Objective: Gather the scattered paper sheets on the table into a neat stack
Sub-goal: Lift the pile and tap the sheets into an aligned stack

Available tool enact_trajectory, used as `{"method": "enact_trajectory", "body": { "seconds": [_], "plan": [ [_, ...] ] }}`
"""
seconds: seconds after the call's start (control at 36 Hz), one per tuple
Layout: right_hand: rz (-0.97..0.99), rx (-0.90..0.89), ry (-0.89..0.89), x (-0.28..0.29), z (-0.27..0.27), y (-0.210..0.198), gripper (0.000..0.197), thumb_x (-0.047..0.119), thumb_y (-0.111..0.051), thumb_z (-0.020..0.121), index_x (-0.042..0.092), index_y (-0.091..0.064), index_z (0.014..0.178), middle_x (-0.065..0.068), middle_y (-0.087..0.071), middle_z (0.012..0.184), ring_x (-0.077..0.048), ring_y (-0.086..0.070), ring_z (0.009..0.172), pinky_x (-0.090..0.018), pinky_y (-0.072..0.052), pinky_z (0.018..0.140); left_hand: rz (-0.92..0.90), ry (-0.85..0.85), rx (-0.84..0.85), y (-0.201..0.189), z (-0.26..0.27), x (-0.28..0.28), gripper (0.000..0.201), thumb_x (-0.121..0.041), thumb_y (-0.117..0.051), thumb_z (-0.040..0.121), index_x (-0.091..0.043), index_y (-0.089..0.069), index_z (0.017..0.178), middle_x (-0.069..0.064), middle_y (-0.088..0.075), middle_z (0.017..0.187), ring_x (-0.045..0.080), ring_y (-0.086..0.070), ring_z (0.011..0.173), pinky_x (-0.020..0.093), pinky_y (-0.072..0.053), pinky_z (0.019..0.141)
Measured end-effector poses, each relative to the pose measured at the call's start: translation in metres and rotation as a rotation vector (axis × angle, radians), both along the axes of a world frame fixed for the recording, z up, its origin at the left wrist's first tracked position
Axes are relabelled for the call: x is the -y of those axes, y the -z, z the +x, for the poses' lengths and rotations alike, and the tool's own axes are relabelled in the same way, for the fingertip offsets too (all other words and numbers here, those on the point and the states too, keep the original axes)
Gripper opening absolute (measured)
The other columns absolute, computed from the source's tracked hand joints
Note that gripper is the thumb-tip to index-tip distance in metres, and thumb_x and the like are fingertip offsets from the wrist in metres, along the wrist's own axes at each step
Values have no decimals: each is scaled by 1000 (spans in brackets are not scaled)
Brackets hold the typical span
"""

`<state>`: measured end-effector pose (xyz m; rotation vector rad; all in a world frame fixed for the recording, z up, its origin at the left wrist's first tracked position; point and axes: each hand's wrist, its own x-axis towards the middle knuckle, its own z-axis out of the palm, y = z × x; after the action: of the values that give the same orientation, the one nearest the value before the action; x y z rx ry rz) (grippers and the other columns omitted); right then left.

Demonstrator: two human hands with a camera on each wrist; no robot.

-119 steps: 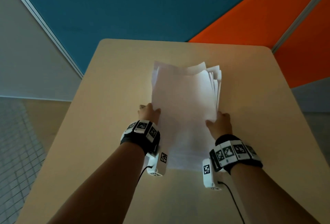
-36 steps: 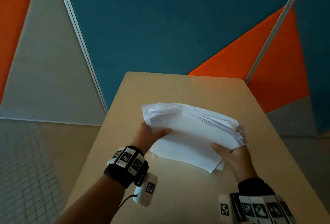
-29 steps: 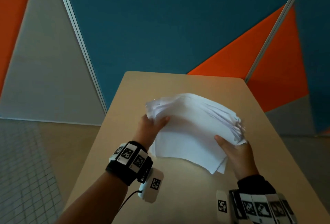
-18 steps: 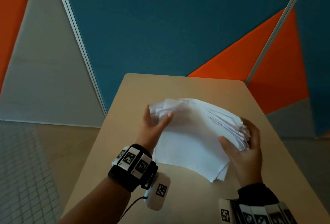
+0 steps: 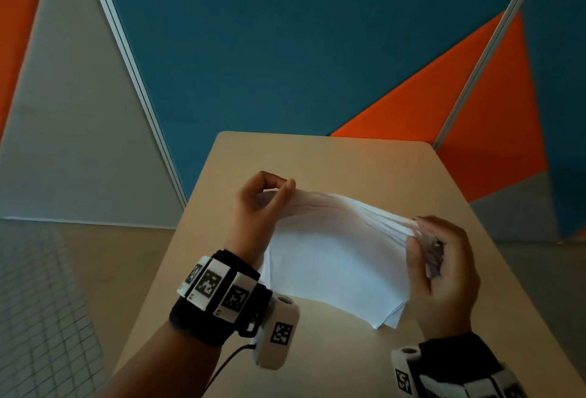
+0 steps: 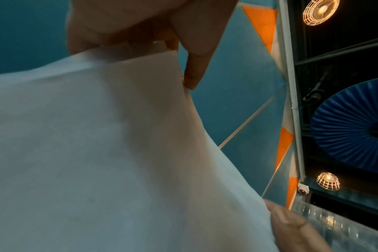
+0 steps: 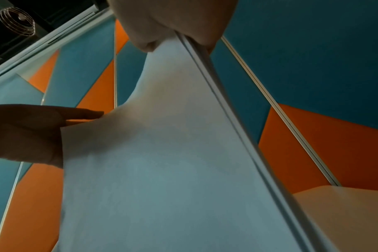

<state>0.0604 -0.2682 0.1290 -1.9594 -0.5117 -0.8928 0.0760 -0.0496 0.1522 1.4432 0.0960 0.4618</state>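
A bundle of white paper sheets (image 5: 336, 258) stands nearly upright over the beige table (image 5: 348, 159), its lower corner near the tabletop. My left hand (image 5: 269, 198) pinches the top left corner between thumb and fingers. My right hand (image 5: 431, 245) grips the right edge, thumb in front and fingers behind. The sheets' edges fan unevenly at the right. In the left wrist view the paper (image 6: 110, 153) fills the frame below my fingers (image 6: 192, 68). In the right wrist view the stack (image 7: 162, 170) hangs from my right hand, and my left hand (image 7: 32, 133) holds its far side.
Blue, orange and grey wall panels (image 5: 285, 33) stand behind the table's far edge. A tiled floor (image 5: 41, 302) lies to the left. Bare tabletop surrounds the stack on all sides.
The stack has been lifted from lying flat to nearly upright. My left hand rose to the top corner and my right hand wrapped round the right edge.
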Motion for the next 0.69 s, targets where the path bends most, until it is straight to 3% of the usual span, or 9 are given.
{"method": "enact_trajectory", "body": {
  "seconds": [0.08, 0.17, 0.22, 0.31, 0.39, 0.5, 0.58, 0.61, 0.69],
  "plan": [
    [47, -4, -56, 2, 0, -1, 26, 13, -49, 89, -12, -55, 88, -18, -53, 93, 18, -49, 98, 3, -39, 81, 78, 16, -16, -5, 1, 0, 14, -17, -67, 82, -15, -59, 70, -3, -64, 62, 12, -58, 60, 22, -46, 59],
    [69, 5, -63, 7, 3, 3, 29, 21, -51, 90, -7, -54, 82, -17, -53, 91, -4, -54, 89, -3, -40, 81, 242, 9, -28, -9, 4, 4, 28, -41, -68, 70, -14, -63, 72, 9, -68, 85, 16, -60, 76, 29, -46, 72],
    [55, 11, -40, 8, 4, 5, 25, 22, -51, 90, -3, -55, 90, -14, -54, 95, -14, -53, 90, -5, -40, 84, 298, -12, -50, -10, 6, 9, 25, -44, -67, 65, -20, -59, 64, 12, -68, 95, 18, -60, 83, 32, -47, 79],
    [-52, 39, -6, 6, 2, 8, 26, 11, -48, 89, 1, -58, 112, -9, -53, 103, -9, -51, 96, -4, -38, 88, 309, -53, -76, -7, 11, 11, 21, -28, -67, 72, -28, -51, 58, 6, -66, 94, 14, -59, 79, 31, -45, 77],
    [-97, 27, 6, 7, 1, 8, 29, 6, -43, 91, 4, -64, 111, -7, -57, 101, -5, -53, 93, -3, -38, 84, 324, -90, -79, -2, 11, 7, 24, -14, -65, 80, -31, -51, 71, -9, -62, 78, 6, -54, 59, 26, -44, 66],
    [-97, 31, 13, 9, 1, 8, 31, 6, -37, 93, 2, -63, 110, -14, -59, 100, -2, -50, 98, -3, -38, 85, 270, -109, -29, 1, 9, 3, 30, 1, -50, 86, -29, -49, 86, -3, -62, 98, -4, -54, 60, 15, -44, 60],
    [-156, 50, -6, 7, 3, 8, 30, 12, -46, 91, 8, -60, 118, -9, -54, 109, 6, -47, 100, -10, -42, 83, 283, -113, -3, 3, 6, 6, 10, -19, -59, 82, -21, -54, 91, -4, -62, 98, 8, -60, 80, 22, -47, 74],
    [-180, 49, -12, 6, 3, 7, 32, 15, -50, 89, 11, -60, 119, -9, -53, 112, 6, -47, 98, -9, -42, 84, 334, -124, -7, 4, 5, 8, 19, -27, -64, 79, -20, -55, 93, -5, -63, 98, 12, -60, 86, 25, -47, 79],
    [-225, 56, -7, 7, 4, 7, 29, 11, -56, 86, 7, -62, 114, -19, -57, 110, -8, -51, 89, -8, -41, 84, 394, -125, -6, 6, 4, 11, 22, -18, -71, 78, -21, -56, 93, -8, -62, 96, 12, -63, 84, 21, -50, 77]
  ]
}}
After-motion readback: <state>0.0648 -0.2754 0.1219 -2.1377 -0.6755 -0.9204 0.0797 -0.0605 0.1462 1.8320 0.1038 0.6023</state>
